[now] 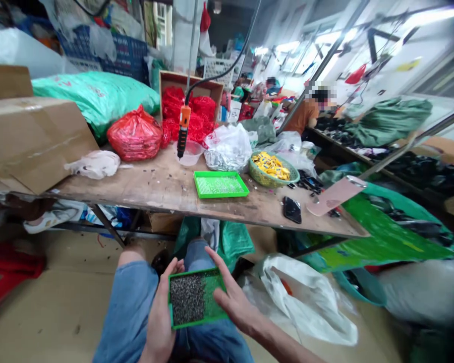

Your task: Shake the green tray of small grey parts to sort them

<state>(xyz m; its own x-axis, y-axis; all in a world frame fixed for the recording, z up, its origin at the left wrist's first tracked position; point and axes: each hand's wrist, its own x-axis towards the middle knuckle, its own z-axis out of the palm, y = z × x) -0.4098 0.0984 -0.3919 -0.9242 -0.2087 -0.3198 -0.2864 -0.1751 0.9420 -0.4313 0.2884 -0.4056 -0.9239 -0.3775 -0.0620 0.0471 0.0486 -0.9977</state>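
A green tray (214,287) filled on its left part with small dark screws rests over my lap, above my jeans. My left hand (162,312) grips its left edge, fingers curled round the far corner. My right hand (232,297) holds the right edge, fingers stretched along the rim. A second green tray (220,184) with tiny pieces lies on the wooden table (155,186) ahead. An orange electric screwdriver (183,128) hangs on a cable above the table, over a clear plastic bowl (191,153).
A woven basket of yellow parts (273,169), a black phone (291,209), a red bag (135,135), clear bags and a cardboard box (30,141) crowd the table. A white plastic bag (306,302) lies on the floor at my right. Another person sits far back right.
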